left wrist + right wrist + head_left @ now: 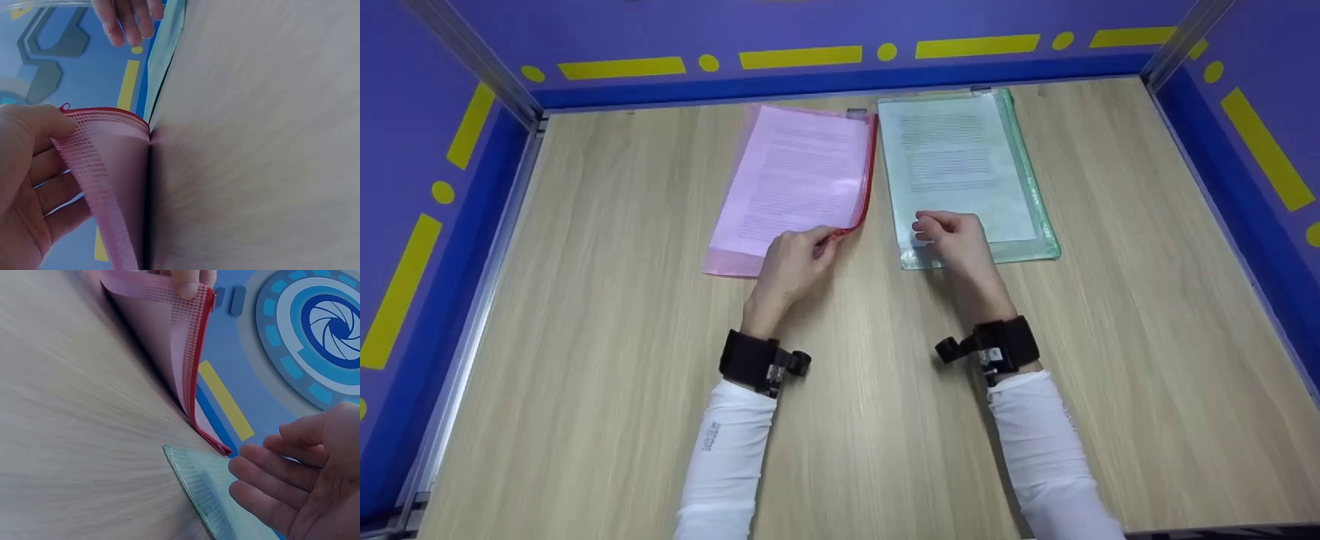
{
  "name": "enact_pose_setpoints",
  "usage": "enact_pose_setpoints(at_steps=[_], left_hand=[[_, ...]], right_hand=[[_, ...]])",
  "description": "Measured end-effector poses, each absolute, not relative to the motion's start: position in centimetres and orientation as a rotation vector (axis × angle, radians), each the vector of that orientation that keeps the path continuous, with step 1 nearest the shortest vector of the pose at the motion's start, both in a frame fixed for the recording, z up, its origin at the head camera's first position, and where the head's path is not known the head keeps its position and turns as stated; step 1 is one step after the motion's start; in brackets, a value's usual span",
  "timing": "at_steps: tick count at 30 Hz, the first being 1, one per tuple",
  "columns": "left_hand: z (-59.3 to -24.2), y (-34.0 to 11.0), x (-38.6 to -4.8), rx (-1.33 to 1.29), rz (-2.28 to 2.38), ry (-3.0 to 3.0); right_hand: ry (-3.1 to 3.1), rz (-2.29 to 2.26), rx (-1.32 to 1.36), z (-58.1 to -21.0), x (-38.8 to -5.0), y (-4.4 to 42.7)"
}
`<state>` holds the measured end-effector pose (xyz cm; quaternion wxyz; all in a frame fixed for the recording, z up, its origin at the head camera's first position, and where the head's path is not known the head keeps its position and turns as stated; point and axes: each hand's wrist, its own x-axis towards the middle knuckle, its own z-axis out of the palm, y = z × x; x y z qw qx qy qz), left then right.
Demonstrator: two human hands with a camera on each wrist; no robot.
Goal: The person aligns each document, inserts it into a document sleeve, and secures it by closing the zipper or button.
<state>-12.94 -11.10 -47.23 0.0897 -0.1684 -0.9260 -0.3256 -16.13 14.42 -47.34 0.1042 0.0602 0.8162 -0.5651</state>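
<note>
A pink mesh zip pouch (802, 176) with a red zipper edge lies at the far side of the table, a printed sheet showing inside it. My left hand (793, 266) pinches its near right corner between thumb and fingers. That corner is bent up off the table, and the red zipper pull (65, 106) sits beside the thumb. To the right lies a green mesh zip pouch (960, 165), also with a printed sheet in it. My right hand (962, 244) hovers over its near edge, fingers loosely bent and holding nothing; in the right wrist view the palm (315, 484) is empty.
The pouches lie side by side on a wood-grain table (607, 337), close to the back wall. Blue panels (780, 30) with yellow marks enclose the back and both sides. Small dark clips (856, 113) show at the pouches' far edges.
</note>
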Motion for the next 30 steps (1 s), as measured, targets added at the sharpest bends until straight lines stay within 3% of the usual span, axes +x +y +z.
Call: enact_pose_setpoints(at_steps=[16, 30], left_hand=[[-46.9, -11.1, -12.6, -0.475, -1.014, -2.578], [-46.4, -11.4, -12.7, -0.538, -1.011, -2.579]], right_hand=[[2.332, -1.634, -0.072, -47.2, -15.3, 12.2], [2.113, -1.612, -0.226, -44.5, -15.5, 9.8]])
